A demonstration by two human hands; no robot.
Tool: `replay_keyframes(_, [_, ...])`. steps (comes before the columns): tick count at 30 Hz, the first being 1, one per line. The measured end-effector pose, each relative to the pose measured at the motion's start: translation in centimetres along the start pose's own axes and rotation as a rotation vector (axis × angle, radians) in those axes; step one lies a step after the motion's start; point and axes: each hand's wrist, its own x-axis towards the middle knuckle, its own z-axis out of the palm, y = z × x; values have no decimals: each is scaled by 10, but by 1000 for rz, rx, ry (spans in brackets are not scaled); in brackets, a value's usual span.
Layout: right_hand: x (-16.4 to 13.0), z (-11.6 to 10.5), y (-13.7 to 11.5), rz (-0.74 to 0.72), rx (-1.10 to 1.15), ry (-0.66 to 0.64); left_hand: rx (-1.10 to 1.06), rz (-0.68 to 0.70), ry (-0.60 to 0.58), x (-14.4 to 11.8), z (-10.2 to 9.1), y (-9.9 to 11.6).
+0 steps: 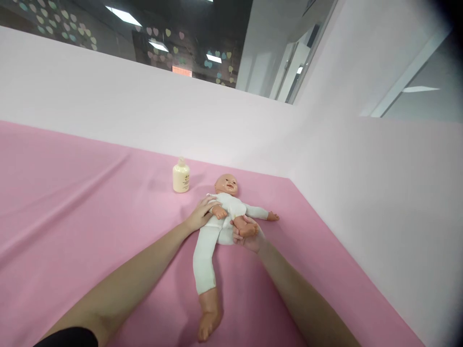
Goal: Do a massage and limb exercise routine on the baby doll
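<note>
A baby doll (228, 201) with a cloth body lies on its back on the pink surface, its head pointing away from me. My left hand (203, 213) lies along the doll's side and nearer arm, fingers stretched out and touching it. My right hand (250, 240) is wrapped round the lower part of one doll leg, beneath the plastic foot (248, 228). That leg is folded up toward the belly. The other leg (204, 260) lies straight toward me, and the far arm (257, 212) is stretched out to the right.
A cream pump bottle (181, 177) stands upright to the left of the doll's head. The pink sheet (108, 202) has creases on the left. White walls (231, 130) border it behind and on the right, with a window (202, 29) above the back one.
</note>
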Motion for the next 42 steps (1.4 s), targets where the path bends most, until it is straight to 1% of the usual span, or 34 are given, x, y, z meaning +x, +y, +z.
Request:
replay_keyframes(3, [2, -13, 5, -42, -43, -99, -32, -24, -7, 1, -2, 2])
replay_keyframes(6, [-2, -22, 9, -49, -40, -228, -104, -63, 47, 2, -1, 0])
replay_keyframes(7, [-3, -25, 10, -43, -33, -299, -135, -85, 76, 2, -1, -1])
replay_keyframes(9, [-6, -27, 12, 6, -25, -485, -204, -168, 139, 3, 1, -5])
replay_keyframes(11, [-7, -28, 15, 117, -21, -643, -273, -281, 220, 4, 3, -11])
replay_keyframes(13, [-6, -25, 18, 291, -17, -766, -349, -397, 335, 5, 4, -16])
replay_keyframes(16, [-1, -18, 23, 546, -17, -994, -495, -580, 519, 6, 2, -24])
replay_keyframes(18, [3, -12, 24, 639, -52, -1068, -593, -676, 614, 6, -1, -29])
replay_keyframes(19, [5, -9, 24, 667, -91, -1075, -638, -697, 653, 6, -3, -31])
replay_keyframes(21, [6, -3, 21, 701, -201, -1078, -717, -701, 699, 7, -6, -34])
replay_keyframes(23, [5, 1, 17, 689, -292, -1068, -770, -705, 700, 8, -7, -36])
replay_keyframes(24, [4, 1, 15, 675, -314, -1063, -781, -710, 692, 8, -7, -36])
replay_keyframes(26, [2, -4, 15, 622, -286, -1027, -768, -718, 681, 8, -5, -35])
replay_keyframes(28, [0, -17, 21, 533, -179, -964, -720, -688, 661, 8, -1, -32])
replay_keyframes(29, [-1, -25, 25, 455, -114, -920, -685, -652, 636, 7, 0, -29])
replay_keyframes(30, [-1, -33, 29, 373, -38, -917, -643, -607, 595, 7, 1, -26])
replay_keyframes(32, [-1, -47, 35, 189, 92, -888, -535, -483, 472, 6, 2, -18])
replay_keyframes(33, [-1, -51, 36, 133, 116, -826, -466, -410, 396, 6, 1, -13])
replay_keyframes(34, [-1, -53, 35, 101, 120, -735, -393, -329, 316, 6, -1, -8])
replay_keyframes(35, [-1, -52, 33, 70, 118, -643, -321, -249, 234, 6, -2, -4])
replay_keyframes(37, [-1, -46, 26, 1, 110, -501, -209, -142, 112, 6, -5, 1])
replay_keyframes(39, [0, -37, 18, -56, 116, -378, -126, -109, 48, 6, -7, 3])
replay_keyframes(42, [4, -28, 11, -58, 100, -214, -42, -100, 2, 6, -7, 2])
